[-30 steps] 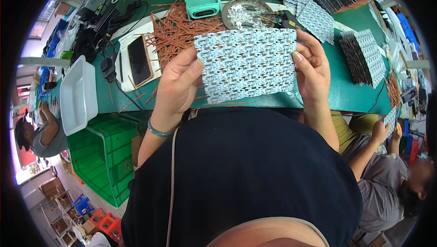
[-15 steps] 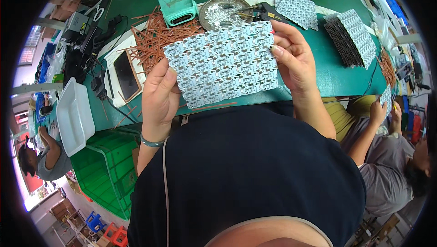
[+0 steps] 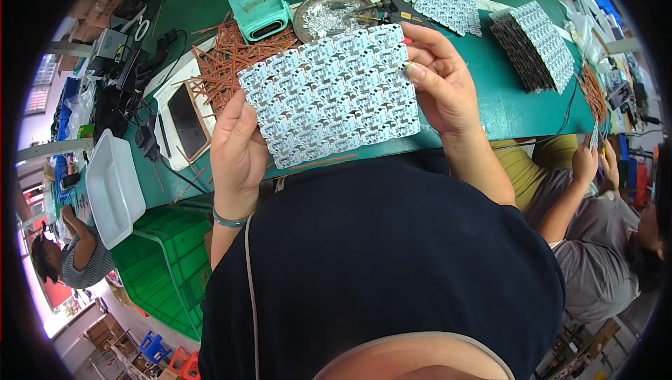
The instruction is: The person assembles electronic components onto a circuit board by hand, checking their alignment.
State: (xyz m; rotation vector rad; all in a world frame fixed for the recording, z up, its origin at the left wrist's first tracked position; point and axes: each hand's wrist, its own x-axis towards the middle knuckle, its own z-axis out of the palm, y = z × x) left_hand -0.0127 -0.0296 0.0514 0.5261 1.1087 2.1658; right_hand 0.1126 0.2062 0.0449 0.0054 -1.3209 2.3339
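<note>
Between my two hands I hold up a panel of small white circuit boards (image 3: 332, 96), tilted a little so its right side sits higher. My left hand (image 3: 239, 138) pinches its left edge, thumb on the face toward me. At the upper right corner, my right hand (image 3: 444, 82) grips the panel with thumb in front and fingers behind. Just past the panel lies a round metal dish (image 3: 308, 19) with silvery bits, and a black tool (image 3: 402, 16) rests at its rim. Thin reddish-brown strips (image 3: 227, 58) are heaped left of it.
A teal scale-like device (image 3: 257, 3) stands behind the strips. Stacked panels (image 3: 535, 47) are at the right, others (image 3: 448, 5) at the back. On the left are a phone-like dark slab (image 3: 187, 117), a white tray (image 3: 115, 191) and a green crate (image 3: 157, 268). Co-workers sit on both sides.
The panel and both hands appear slightly further left in view, as does much of the table. Both hands keep their grip. The co-worker at right has turned a panel more edge-on.
</note>
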